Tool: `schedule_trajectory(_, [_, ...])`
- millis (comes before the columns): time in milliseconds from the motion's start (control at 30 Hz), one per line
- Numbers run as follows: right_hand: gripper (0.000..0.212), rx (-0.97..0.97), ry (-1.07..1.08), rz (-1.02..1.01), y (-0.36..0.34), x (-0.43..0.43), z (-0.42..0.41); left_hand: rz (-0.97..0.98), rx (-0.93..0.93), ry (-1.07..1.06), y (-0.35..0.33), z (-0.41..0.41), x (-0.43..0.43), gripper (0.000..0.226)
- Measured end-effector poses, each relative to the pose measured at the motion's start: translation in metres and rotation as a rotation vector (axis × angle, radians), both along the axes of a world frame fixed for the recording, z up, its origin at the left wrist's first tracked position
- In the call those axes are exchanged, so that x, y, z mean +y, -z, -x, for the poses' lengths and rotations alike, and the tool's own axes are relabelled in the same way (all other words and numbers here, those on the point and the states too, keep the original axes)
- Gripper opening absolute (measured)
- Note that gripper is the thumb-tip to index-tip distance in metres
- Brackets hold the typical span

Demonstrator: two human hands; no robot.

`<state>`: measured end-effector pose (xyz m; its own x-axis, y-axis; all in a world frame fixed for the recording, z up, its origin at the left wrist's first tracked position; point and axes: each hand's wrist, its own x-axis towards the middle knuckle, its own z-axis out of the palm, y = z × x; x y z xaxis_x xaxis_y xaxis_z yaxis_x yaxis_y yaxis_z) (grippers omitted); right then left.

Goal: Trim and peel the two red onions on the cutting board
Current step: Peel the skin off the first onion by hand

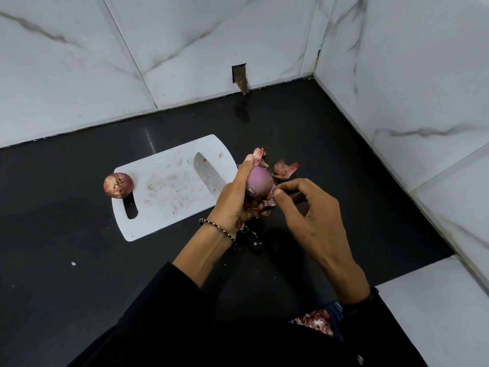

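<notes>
left hand grips peeled onion | right hand pinches skin (loose flap)

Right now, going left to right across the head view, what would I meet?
In order: unpeeled red onion, white plastic cutting board, steel knife blade, left hand, peeled purple onion, right hand pinching a pink onion skin.
</notes>
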<state>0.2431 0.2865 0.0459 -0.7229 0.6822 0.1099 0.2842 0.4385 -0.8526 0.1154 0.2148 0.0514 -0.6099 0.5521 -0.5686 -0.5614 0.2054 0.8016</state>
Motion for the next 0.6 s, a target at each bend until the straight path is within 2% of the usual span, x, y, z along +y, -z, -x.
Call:
schedule_trajectory(67, [0.014,0.004,0.014,0.094,-0.0005,-0.0027,0.0012,-0.024,0.032,-0.016,0.0016,-0.0004,0.0001,0.038])
schedule_trajectory(200, [0.019,-0.002,0.039,0.202,-0.002,-0.0041,0.0024,0.013,0.141,0.057,0.0047,-0.0016,-0.0015,0.072])
schedule_trajectory(267, [0.013,-0.015,0.049,0.236,-0.0018,-0.0024,0.0021,0.011,0.147,0.069,0.0062,-0.0024,-0.0039,0.074])
schedule_trajectory(367, [0.008,0.003,0.058,0.364,-0.001,0.0001,0.0004,-0.03,0.104,0.052,0.007,-0.0037,-0.0028,0.064])
schedule_trajectory(467, [0.011,0.036,0.049,0.429,-0.0018,-0.001,0.0001,-0.079,-0.01,-0.015,0.006,-0.0045,0.0002,0.042])
schedule_trajectory(500, [0.011,0.049,0.046,0.442,-0.0025,-0.0016,0.0,-0.08,-0.056,-0.014,0.0062,-0.0039,0.0001,0.044])
schedule_trajectory(600, [0.009,0.078,0.045,0.476,-0.0049,-0.0014,-0.0009,-0.065,-0.161,0.012,0.0101,-0.0001,-0.0025,0.067])
